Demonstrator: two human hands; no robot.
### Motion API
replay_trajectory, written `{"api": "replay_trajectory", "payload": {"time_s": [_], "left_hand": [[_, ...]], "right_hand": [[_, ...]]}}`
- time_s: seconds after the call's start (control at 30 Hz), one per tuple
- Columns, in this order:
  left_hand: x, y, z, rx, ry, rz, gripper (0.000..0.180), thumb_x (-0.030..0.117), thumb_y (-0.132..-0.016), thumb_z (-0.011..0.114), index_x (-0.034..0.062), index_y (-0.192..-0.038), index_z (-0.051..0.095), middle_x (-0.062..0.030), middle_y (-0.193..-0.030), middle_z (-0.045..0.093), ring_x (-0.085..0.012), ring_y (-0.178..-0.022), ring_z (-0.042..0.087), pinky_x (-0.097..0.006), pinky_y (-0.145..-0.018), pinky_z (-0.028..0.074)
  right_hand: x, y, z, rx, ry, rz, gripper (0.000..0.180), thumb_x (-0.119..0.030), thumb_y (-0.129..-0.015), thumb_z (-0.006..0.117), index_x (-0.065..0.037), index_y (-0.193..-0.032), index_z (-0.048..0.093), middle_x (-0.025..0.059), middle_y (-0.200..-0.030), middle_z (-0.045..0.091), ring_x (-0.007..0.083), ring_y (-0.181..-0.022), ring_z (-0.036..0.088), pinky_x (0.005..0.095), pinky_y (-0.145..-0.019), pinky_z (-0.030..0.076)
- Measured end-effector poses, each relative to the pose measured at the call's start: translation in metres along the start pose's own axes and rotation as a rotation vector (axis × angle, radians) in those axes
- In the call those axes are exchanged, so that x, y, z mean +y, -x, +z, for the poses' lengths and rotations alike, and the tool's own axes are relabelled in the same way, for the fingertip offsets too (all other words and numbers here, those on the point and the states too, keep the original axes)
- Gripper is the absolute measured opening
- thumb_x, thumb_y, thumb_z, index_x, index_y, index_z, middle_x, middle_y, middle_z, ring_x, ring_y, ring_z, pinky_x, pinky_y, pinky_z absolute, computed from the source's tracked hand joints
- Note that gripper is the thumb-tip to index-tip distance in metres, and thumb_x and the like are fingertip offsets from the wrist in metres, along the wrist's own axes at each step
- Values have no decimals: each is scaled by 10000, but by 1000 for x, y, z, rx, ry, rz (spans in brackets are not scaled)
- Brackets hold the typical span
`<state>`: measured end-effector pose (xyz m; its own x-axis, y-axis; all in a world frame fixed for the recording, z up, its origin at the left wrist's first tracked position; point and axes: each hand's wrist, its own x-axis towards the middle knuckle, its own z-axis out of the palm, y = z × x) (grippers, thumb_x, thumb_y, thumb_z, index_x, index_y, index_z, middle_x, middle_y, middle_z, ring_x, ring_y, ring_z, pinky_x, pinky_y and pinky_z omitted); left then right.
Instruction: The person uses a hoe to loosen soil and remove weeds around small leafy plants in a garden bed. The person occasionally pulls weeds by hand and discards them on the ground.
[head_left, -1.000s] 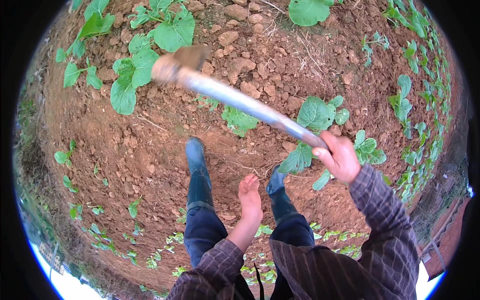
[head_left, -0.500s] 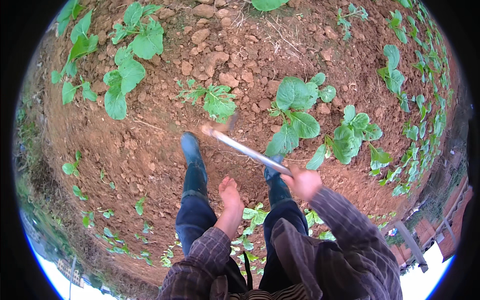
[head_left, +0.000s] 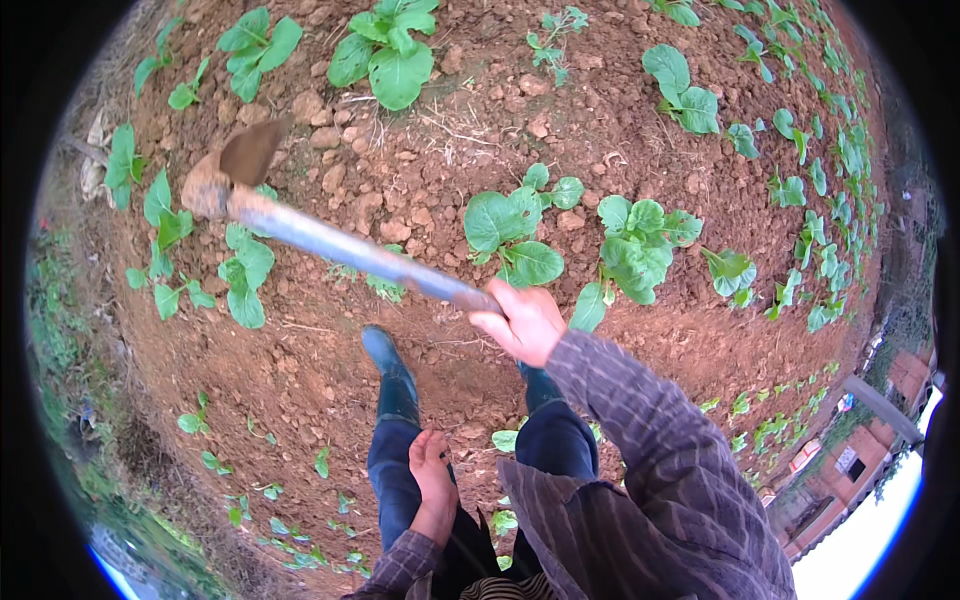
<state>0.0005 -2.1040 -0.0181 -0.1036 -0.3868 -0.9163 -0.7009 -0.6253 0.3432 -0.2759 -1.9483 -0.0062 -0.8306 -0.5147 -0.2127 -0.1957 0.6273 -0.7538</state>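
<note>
Hoe [head_left: 350,253] held one-handed beyond the left boot [head_left: 396,393], its blade [head_left: 252,152] apparently raised above the soil [head_left: 290,365]. The right hand [head_left: 525,322], to the right of that boot, is wrapped tightly around the handle [head_left: 400,272]; the left hand [head_left: 432,475], nearer the wearer than the boot's toe, is loosely half-curled and appears to hold nothing. A single grip might let the blade twist and clip the broad-leaved plant [head_left: 500,222] beyond and right of the boot; a short swing could strike the boot itself. Materials: smooth, bluish-grey cylindrical handle; thin, brown-stained blade; crumbly, cloddy reddish soil; rounded green foliage; glossy, rubbery boot.
</note>
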Motion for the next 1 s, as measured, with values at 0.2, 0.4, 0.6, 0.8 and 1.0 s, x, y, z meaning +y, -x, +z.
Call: {"api": "replay_trajectory", "payload": {"time_s": [0.2, 0.4, 0.6, 0.8, 1.0], "left_hand": [[-4, 32, 14, -56, -70, 42, 247, 134, -948, 558, 65, -1186, 553, -33, -1117, 657, -63, -877, 574, -190, -676, 415], [3, 39, 11, 16, -186, 38, 240, 110, -936, 538, 67, -1171, 559, -37, -1084, 667, -70, -854, 594, -186, -665, 408], [3, 41, 24, 0, -235, 46, 232, 81, -928, 529, 61, -1156, 566, -30, -1056, 663, -70, -859, 590, -187, -659, 409], [13, 45, 40, -46, -243, 93, 215, 97, -924, 565, 75, -1137, 588, -17, -1024, 681, -64, -809, 608, -175, -629, 422], [18, 46, 40, -25, -274, 85, 273, 29, -875, 548, 46, -1147, 549, -36, -1030, 664, -76, -845, 612, -183, -633, 414]], "right_hand": [[134, 30, 36, -93, 7, 695, 463, -484, -954, 517, -27, -971, 590, 195, -741, 635, 382, -716, 640, 469, -670, 487], [106, 70, 30, 48, -178, 646, 404, -448, -963, 517, -49, -958, 577, 196, -704, 608, 400, -708, 630, 487, -642, 475], [94, 97, 35, 241, -369, 593, 343, -392, -963, 550, -51, -994, 563, 193, -715, 598, 405, -694, 621, 461, -617, 469], [130, 92, 52, 178, -468, 790, 366, -395, -961, 559, -34, -914, 593, 159, -688, 585, 316, -652, 603, 428, -634, 467], [93, 48, -79, 661, -768, 510, 256, -291, -987, 544, -45, -920, 521, -20, -646, 492, 81, -544, 457, 247, -494, 367]]}}
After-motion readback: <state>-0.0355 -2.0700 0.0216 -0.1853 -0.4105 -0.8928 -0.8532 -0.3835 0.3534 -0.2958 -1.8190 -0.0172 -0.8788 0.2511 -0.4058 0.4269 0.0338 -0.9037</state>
